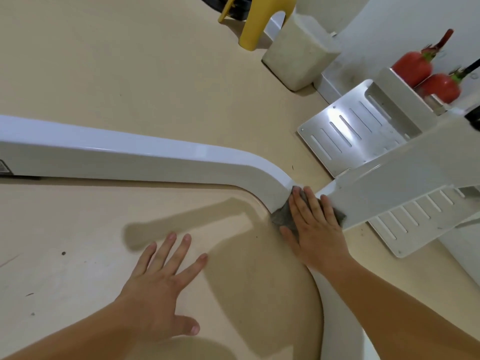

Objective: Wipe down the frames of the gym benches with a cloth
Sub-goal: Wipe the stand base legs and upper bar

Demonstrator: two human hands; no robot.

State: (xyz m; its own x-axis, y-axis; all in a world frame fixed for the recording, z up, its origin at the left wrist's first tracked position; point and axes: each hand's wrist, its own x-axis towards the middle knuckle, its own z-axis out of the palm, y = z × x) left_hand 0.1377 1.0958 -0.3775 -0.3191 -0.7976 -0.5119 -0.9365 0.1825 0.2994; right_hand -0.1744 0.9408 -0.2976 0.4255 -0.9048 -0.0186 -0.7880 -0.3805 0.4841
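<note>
A white metal bench frame (135, 154) runs from the left edge and curves down at centre right, where it meets a slotted white bracket (405, 193). A grey cloth (283, 216) lies at that joint. My right hand (314, 227) presses flat on the cloth with straight fingers, against the base of the frame. My left hand (161, 279) hovers or rests open over the beige floor, fingers spread, well left of the cloth and holding nothing.
A shiny slotted metal plate (345, 136) lies on the floor behind the bracket. Two red fire extinguishers (415, 66) stand at the right by the wall. A pale concrete block (296, 55) and a yellow stool leg (257, 24) stand at the back.
</note>
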